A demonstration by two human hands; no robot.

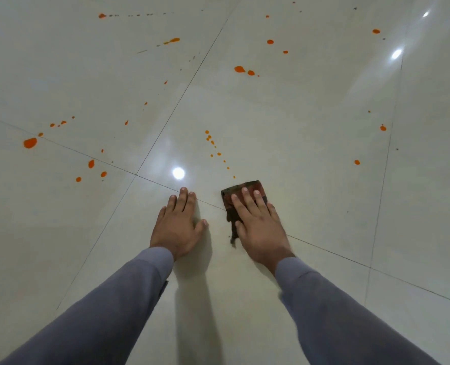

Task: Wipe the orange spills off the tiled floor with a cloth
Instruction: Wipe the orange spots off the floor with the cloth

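Note:
My right hand (258, 225) lies flat with straight fingers on a dark red-brown folded cloth (245, 188), pressing it onto the pale tiled floor (310, 154). My left hand (178, 225) rests flat on the bare tile beside it, fingers straight. Just beyond the cloth a trail of small orange drops (213, 146) runs away from me. Bigger orange spots lie at the left (30, 142), at the near left (91, 163), in the far middle (239, 69) and on the right (383, 127).
Thin grout lines (166, 125) cross the glossy floor. Bright lamp reflections (178, 173) shine on the tiles, with more at the far right (396, 54). Small dark specks (129, 15) dot the far tiles.

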